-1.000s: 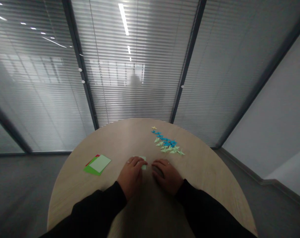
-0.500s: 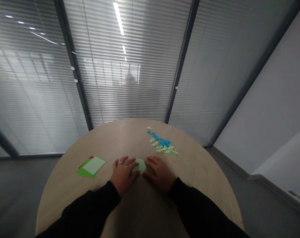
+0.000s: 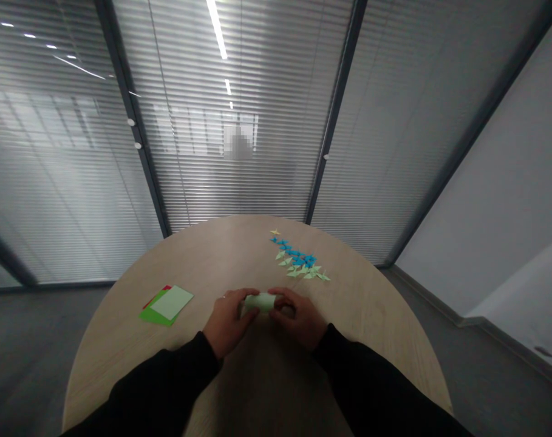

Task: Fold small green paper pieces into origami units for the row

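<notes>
A piece of pale green paper [image 3: 260, 301], bent into a curved or folded shape, sits between my two hands just above or on the table. My left hand [image 3: 228, 318] pinches its left end between thumb and fingers. At the right end, my right hand [image 3: 300, 317] grips it the same way, fingers curled. Parts of the paper's ends are hidden behind the fingers. Beyond my hands lie several small folded paper figures: pale green ones [image 3: 310, 272], blue ones [image 3: 298, 255] and a yellow one [image 3: 276, 232] at the far end.
On the left of the round wooden table [image 3: 348, 376] lies a stack of paper sheets, pale green [image 3: 175, 301] over bright green [image 3: 155, 316], with a red edge [image 3: 166, 287] showing. Past the table's far edge stands a glass partition with blinds [image 3: 239, 188].
My hands were lying flatter around the pale green paper, which looked rounded. Now the fingers are curled on its two ends, and it appears as a narrower, more oblong shape.
</notes>
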A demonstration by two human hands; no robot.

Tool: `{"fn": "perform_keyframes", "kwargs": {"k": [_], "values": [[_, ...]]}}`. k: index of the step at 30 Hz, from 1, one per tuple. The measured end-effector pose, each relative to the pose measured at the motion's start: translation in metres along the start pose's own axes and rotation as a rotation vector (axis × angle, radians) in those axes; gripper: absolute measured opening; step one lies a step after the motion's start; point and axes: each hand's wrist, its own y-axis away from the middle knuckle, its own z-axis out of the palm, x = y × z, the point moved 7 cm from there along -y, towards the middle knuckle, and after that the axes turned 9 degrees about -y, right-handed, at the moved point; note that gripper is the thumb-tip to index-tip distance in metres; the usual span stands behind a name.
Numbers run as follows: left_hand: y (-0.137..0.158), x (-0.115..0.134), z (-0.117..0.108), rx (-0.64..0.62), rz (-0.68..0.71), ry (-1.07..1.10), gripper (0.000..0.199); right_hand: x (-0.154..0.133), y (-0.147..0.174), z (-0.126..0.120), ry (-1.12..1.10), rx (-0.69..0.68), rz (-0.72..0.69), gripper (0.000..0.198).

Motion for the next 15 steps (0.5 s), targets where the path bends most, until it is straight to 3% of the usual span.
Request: {"fn": "perform_keyframes", "kwargs": {"k": [2, 4, 7, 11, 15], "values": [[0.001, -0.001, -0.001, 0.024, -0.023, 0.106, 0.031, 0.002, 0.001, 0.001, -0.134, 0.0, 0.011, 0.046], [0.002, -0.002, 0.0, 0.016, -0.056, 0.177, 0.032, 0.004, 0.002, 0.001, -0.204, 0.024, 0.031, 0.043], [0.003, 0.0, 0.002, -0.007, -0.104, 0.297, 0.039, 0.008, 0.003, -0.002, -0.192, 0.081, 0.062, 0.029], [0.003, 0.001, 0.009, -0.057, -0.197, 0.649, 0.063, 0.008, 0.004, -0.008, -0.224, 0.125, 0.067, 0.023], [0.003, -0.003, 0.011, -0.022, -0.232, 0.817, 0.06, -0.001, 0.006, -0.007, -0.23, 0.095, -0.003, 0.026]]}}
